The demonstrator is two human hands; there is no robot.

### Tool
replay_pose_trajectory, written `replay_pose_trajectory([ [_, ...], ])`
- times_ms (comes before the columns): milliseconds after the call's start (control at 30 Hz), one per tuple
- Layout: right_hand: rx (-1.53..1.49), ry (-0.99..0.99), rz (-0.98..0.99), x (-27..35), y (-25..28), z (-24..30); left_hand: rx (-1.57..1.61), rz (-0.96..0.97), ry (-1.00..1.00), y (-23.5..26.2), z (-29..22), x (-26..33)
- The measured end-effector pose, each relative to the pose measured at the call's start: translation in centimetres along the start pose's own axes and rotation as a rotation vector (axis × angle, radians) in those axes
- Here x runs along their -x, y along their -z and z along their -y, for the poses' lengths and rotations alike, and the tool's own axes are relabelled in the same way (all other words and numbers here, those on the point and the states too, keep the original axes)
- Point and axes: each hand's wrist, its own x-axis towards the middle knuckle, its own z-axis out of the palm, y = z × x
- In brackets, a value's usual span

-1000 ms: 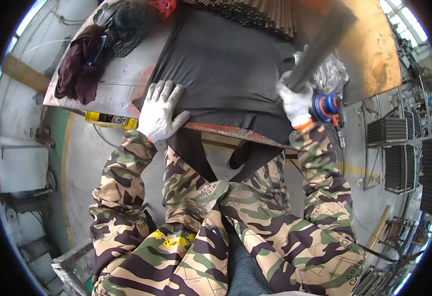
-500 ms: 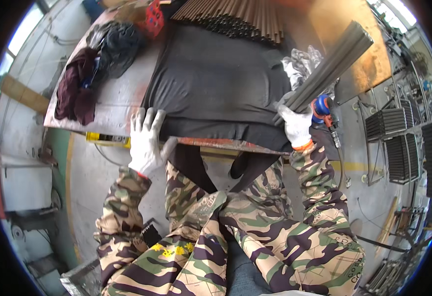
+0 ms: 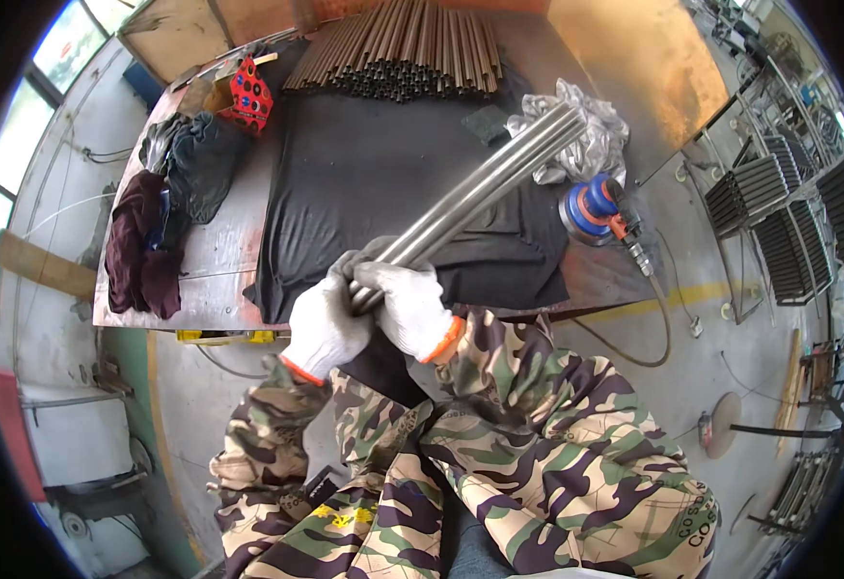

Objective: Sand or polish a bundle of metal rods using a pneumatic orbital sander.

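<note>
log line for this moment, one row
left hand: gripping steel tubes | right hand: same bundle | tubes angled over black cloth | sander on table

red package: flat, red with small dark and white marks, at the counter's far left corner
cardboard box: brown, open, just beside it
screens, signs: none visible

Left hand and right hand side by side, gloved fingers curled shut, camouflage-sleeved forearms bent inward.
</note>
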Motion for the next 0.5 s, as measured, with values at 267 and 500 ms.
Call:
replay_pose_trajectory([
  [267,0.010,-0.257,-0.062,-3.3,-3.4,-4.3,-0.609,0.156,0.032,9.4,-1.3,-2.1],
  [500,0.784,-0.063,0.472,-2.3,-1.3,-4.7,-0.804,0.331,-0.118,10.9,1.0,-9.5],
])
